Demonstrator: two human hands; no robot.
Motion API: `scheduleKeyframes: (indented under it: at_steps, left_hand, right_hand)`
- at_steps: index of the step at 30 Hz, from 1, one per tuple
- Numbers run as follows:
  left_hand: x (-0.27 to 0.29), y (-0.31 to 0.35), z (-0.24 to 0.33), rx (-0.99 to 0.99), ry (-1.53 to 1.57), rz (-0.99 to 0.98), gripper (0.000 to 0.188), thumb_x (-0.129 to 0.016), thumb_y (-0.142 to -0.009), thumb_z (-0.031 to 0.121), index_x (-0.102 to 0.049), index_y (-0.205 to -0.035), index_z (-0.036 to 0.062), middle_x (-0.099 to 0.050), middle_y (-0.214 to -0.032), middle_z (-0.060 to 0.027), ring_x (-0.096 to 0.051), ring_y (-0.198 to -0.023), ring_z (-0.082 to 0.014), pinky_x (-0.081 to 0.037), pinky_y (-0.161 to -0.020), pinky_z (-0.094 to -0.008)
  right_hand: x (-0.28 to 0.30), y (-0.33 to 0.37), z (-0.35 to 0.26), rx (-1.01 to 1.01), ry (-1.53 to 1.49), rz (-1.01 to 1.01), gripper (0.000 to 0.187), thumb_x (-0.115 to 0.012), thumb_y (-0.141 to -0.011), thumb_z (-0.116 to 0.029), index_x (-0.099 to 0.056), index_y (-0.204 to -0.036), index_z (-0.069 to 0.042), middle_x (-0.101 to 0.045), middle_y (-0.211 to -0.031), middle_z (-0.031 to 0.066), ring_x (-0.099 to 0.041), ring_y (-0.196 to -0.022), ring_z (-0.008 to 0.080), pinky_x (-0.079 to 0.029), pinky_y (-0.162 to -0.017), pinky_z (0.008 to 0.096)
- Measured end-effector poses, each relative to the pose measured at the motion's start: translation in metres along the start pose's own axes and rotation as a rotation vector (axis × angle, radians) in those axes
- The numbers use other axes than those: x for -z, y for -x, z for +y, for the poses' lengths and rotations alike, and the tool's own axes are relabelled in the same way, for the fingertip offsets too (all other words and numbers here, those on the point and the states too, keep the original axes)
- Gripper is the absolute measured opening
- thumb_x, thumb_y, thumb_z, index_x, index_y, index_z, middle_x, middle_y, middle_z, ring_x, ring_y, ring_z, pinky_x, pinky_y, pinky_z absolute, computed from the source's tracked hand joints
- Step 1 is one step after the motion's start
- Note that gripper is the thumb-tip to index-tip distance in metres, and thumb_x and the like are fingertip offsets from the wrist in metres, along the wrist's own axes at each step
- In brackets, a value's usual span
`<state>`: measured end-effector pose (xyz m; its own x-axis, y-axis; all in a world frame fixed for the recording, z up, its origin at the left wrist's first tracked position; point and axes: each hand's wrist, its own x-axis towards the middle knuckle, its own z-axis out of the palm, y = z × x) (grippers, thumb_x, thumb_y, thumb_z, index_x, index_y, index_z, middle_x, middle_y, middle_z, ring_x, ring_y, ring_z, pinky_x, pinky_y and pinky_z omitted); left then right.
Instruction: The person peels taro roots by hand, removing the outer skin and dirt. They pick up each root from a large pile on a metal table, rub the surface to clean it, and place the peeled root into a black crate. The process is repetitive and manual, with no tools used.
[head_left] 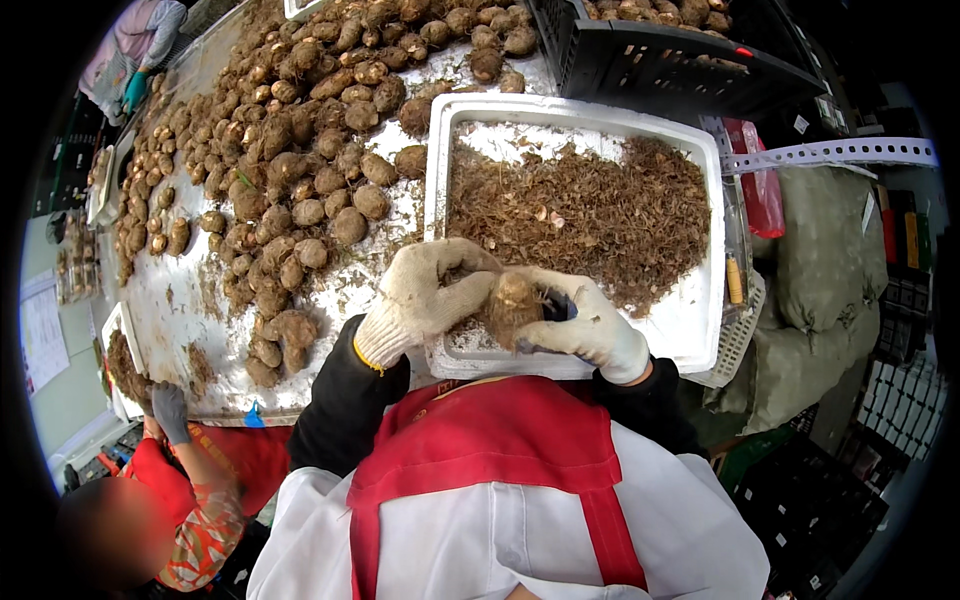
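A tuber (pixel 512 305) is held over the near edge of a white tray (pixel 700 330) of trimmings (pixel 590 215). The gloved left hand (pixel 425 290) is closed around it; the right hand (pixel 590 325) is closed on a dark tool (pixel 556 306). Cuts are best kept shallow and directed over the tray.

a long pale bench (pixel 180 300) runs away up and to the left of the fingers, heaped with brown tubers (pixel 300 150). a black slatted crate (pixel 660 60) stands at its far end, up and right of them. grey-green sacks (pixel 820 290) and dark stacked crates (pixel 800 510) fill the dim floor to their right.
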<state>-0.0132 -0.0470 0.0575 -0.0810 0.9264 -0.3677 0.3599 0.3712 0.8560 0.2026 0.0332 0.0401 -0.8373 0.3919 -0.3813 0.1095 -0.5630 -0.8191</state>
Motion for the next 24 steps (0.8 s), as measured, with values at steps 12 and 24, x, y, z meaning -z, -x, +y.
scheduleKeyframes:
  at_steps: [12,24]
  left_hand:
    - [-0.002,0.011,0.008,-0.111,-0.070,0.048,0.018,-0.063,-0.093,0.014,-0.066,-0.102,-0.0006,-0.069,-0.084,-0.0090,-0.066,-0.076,-0.0181,-0.053,-0.067,-0.0334]
    - [-0.011,0.000,-0.044,0.149,0.620,0.107,0.039,-0.053,-0.106,0.035,-0.064,-0.118,-0.0002,-0.070,-0.097,-0.0058,-0.062,-0.076,-0.0095,-0.053,-0.067,-0.0224]
  right_hand:
    - [0.007,-0.003,0.005,-0.092,-0.287,-0.073,0.061,-0.075,-0.090,-0.011,-0.050,-0.143,0.005,-0.071,-0.105,0.0087,-0.068,-0.091,0.0153,-0.057,-0.081,0.0301]
    - [-0.008,0.000,0.000,-0.037,-0.141,0.092,0.061,-0.073,-0.092,-0.011,-0.049,-0.147,-0.001,-0.069,-0.118,0.0083,-0.065,-0.099,0.0138,-0.053,-0.088,0.0282]
